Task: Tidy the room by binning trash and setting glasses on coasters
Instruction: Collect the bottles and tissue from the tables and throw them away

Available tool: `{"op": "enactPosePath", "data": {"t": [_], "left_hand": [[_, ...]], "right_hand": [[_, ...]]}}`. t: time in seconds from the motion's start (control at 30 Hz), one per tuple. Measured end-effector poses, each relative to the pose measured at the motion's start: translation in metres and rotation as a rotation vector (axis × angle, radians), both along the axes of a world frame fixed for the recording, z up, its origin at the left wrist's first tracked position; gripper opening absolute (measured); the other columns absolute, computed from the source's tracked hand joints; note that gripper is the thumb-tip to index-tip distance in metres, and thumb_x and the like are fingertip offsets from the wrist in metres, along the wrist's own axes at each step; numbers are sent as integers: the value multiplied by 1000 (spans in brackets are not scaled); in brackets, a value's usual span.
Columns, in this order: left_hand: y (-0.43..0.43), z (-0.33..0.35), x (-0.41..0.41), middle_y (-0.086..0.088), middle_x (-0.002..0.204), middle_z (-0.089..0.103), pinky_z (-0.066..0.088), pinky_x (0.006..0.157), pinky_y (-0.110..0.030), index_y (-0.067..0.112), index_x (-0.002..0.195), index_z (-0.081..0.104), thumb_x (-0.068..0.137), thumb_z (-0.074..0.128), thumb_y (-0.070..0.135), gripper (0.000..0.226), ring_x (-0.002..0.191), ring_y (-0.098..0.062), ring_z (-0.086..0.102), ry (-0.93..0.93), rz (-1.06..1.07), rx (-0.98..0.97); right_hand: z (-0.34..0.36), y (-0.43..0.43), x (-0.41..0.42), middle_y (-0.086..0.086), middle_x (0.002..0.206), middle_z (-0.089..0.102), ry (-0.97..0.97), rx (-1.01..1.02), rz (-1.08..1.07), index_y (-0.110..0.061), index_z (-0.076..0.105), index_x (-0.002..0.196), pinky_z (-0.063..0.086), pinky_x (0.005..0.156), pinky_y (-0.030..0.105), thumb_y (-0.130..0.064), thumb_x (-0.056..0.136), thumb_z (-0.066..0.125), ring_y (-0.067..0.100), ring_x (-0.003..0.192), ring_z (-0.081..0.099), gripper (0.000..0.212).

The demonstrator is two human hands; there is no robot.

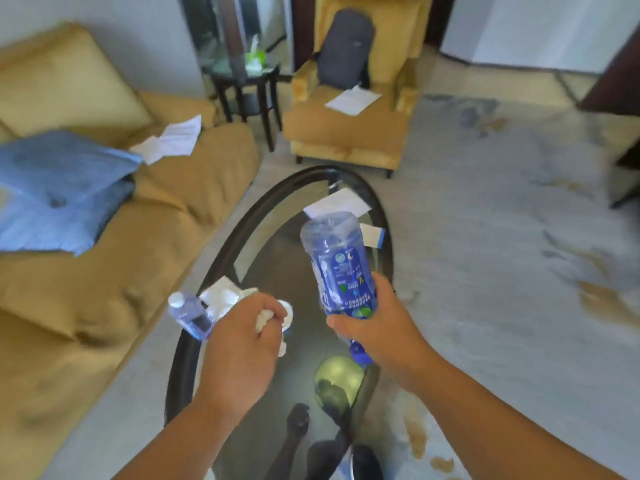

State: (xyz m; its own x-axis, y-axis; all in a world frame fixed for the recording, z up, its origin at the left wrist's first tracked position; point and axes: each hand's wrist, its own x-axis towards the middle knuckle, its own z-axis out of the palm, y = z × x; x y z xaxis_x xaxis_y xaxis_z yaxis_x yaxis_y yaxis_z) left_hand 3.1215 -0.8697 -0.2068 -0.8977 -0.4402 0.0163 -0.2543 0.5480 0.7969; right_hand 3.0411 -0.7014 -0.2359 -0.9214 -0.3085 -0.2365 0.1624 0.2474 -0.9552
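Note:
My right hand grips a large blue-labelled plastic bottle upside down, its blue cap pointing toward me. My left hand is closed around crumpled white tissue and also holds a small clear bottle with a white cap that sticks out to the left. Both hands hover over the oval glass coffee table. More white tissue lies on the table just beyond my left hand. No glasses or coasters are clearly visible.
White paper sheets lie at the table's far end. A tan sofa with a blue pillow and papers stands left. A yellow armchair holds a grey backpack and paper. A dark side table stands behind. Carpet spreads right.

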Motion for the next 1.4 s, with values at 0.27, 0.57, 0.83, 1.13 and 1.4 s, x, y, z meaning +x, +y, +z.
{"op": "enactPosePath", "data": {"t": [0.27,0.57,0.83,1.13,1.4], "left_hand": [[72,96,9,5,65,61,46,57,-33,28,68,58,80,52,13,20,63,-14,57,193,-291,-78],[206,155,26,8,60,61,40,56,-30,21,64,59,70,47,20,14,64,-8,53,300,-567,-16],[400,177,60,-12,60,60,37,44,-15,16,64,59,78,52,0,22,48,1,56,295,-858,68],[583,168,125,10,49,56,34,45,-22,18,64,58,78,54,1,23,45,-1,52,307,-1248,57],[717,148,186,6,58,60,35,45,-21,18,63,57,78,54,-1,25,50,0,54,262,-1631,78]], "right_hand": [[124,85,75,-11,103,65,226,-58,-285,-30,46,117,52,59,15,-22,72,82,2,81,67,58],[159,208,151,-5,89,70,283,-86,-547,-31,51,103,57,66,45,-16,67,81,19,71,67,49],[167,374,229,-1,86,66,265,-76,-783,-36,48,101,50,56,37,-29,61,77,19,55,55,50],[165,514,347,3,78,62,248,-126,-1165,-31,47,101,41,51,35,-19,69,75,22,50,44,44],[151,581,435,-5,86,66,195,38,-1592,-36,48,103,56,57,38,-22,70,79,16,60,60,48]]}}
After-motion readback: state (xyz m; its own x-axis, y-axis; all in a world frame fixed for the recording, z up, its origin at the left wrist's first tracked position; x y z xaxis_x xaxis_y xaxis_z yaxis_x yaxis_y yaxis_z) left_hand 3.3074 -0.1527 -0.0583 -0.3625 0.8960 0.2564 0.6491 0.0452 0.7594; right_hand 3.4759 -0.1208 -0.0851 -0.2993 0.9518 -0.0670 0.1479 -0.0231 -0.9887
